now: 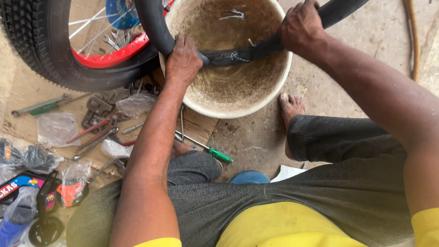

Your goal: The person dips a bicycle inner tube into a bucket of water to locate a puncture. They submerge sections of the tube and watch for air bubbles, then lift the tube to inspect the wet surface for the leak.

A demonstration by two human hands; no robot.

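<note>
1. We see the basin (pixel 238 95) at upper centre, the inner tube (pixel 246 52) stretched across inside it.
2. The wheel (pixel 50 52) lies at upper left, touching the basin's left rim.
3. Tools (pixel 97 122) lie below the wheel, on cardboard (pixel 22 93).
4. A screwdriver (pixel 206 150) lies just below the basin.

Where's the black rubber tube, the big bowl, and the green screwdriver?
inner tube (pixel 246 53), head view, wet stretch between the hands
basin (pixel 238 107), head view, near rim
screwdriver (pixel 221 156), head view, green handle
</note>
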